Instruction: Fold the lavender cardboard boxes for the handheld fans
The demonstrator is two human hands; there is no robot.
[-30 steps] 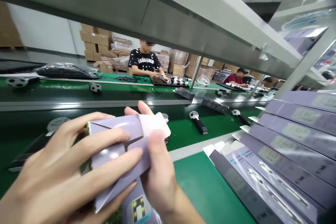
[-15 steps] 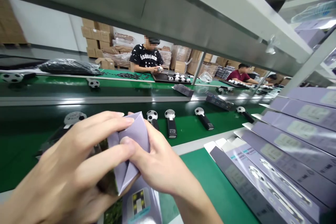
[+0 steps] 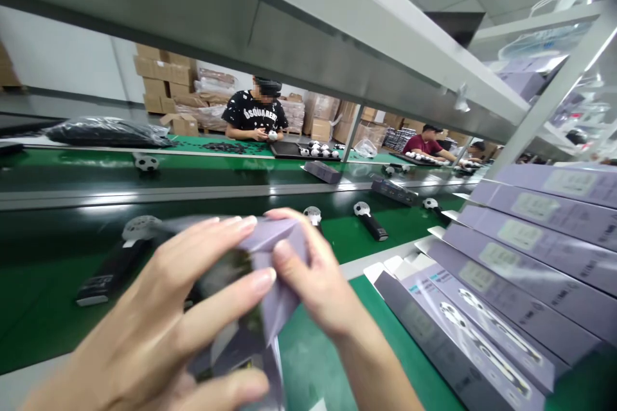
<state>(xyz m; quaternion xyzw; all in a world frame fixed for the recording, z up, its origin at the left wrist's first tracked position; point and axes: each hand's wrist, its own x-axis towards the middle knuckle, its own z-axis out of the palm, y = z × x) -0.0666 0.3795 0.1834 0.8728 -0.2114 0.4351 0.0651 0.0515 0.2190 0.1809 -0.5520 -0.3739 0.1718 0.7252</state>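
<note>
Head view: our left hand [image 3: 144, 314] and right hand [image 3: 313, 289] both hold a lilac card sleeve [image 3: 264, 236] above the green tabletop [image 3: 313, 359], fingers [image 3: 250, 279] closed on its folds. Thin glossy card: likely light, slippery, easily creased; best gripped at folded edges. Stacked lilac boxes [image 3: 525, 250] sit right.

The folded carton [image 3: 277, 276] is pale lilac, like the stacked cartons [image 3: 520, 257] with their black-and-white football prints. The conveyor belt [image 3: 43, 308] is deep green, and a co-worker's black T-shirt [image 3: 241, 114] has white lettering.
</note>
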